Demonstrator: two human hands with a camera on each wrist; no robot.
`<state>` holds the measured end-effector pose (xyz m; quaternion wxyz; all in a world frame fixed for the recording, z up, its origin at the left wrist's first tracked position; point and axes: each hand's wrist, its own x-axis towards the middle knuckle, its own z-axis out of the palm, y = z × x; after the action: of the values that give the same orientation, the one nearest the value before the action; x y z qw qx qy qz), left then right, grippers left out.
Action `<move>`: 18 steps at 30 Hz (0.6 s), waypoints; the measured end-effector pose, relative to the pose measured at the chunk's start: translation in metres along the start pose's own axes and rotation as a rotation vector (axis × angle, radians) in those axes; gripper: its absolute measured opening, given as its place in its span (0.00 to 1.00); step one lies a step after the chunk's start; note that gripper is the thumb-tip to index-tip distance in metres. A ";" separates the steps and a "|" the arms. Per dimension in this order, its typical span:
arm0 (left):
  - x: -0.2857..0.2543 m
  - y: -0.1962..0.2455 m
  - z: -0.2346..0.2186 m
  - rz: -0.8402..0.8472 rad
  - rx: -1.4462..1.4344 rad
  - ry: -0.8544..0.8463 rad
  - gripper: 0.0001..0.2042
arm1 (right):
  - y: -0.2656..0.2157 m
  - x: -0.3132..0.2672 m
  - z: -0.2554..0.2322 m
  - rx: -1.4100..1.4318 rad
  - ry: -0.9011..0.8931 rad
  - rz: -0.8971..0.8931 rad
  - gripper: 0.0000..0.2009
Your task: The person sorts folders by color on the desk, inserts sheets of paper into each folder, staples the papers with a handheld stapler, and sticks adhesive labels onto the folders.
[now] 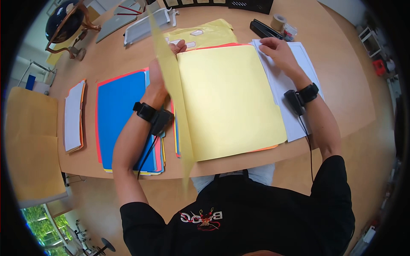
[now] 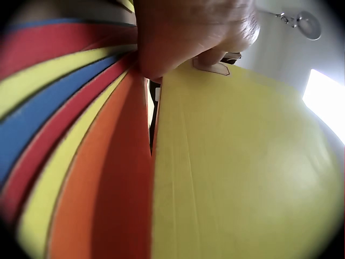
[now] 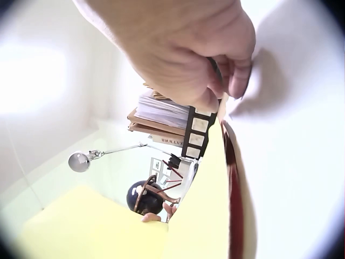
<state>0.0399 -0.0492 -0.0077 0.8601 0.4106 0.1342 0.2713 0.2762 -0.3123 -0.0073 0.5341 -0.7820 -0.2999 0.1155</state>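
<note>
A yellow folder [image 1: 230, 102] lies open in front of me on other coloured folders, with its left cover [image 2: 242, 156] standing upright. My left hand [image 2: 194, 32] grips this cover at its far end; its fingertips show past the edge in the head view. Under that hand, a fan of red, yellow, blue and orange folders [image 2: 70, 108] fills the left wrist view. My right hand [image 1: 279, 53] bends its fingers over the far left corner of the white papers [image 1: 294, 113], right beside the yellow folder. I cannot tell whether it pinches a sheet.
A blue-topped stack of folders [image 1: 121, 115] lies under my left forearm, and a thin stack [image 1: 74, 115] farther left. At the back are a yellow envelope [image 1: 200, 32], a white tray [image 1: 147, 27], a black stapler [image 1: 265, 30], a tape roll [image 1: 278, 21] and a globe [image 1: 64, 21].
</note>
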 end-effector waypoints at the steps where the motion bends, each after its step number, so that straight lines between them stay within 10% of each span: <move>1: 0.001 0.001 -0.001 -0.003 -0.007 0.002 0.08 | -0.001 0.000 -0.015 -0.171 -0.027 -0.054 0.16; 5: -0.004 0.014 -0.002 -0.284 -0.163 0.139 0.23 | 0.004 0.003 -0.071 -0.977 0.197 -0.034 0.20; 18: -0.031 -0.007 -0.020 -0.243 -0.226 0.107 0.22 | 0.001 -0.007 -0.103 -1.030 0.051 0.244 0.28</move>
<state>0.0079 -0.0574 -0.0254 0.9188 0.2773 0.1970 0.2003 0.3227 -0.3955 0.0320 0.0704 -0.9748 -0.2115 -0.0046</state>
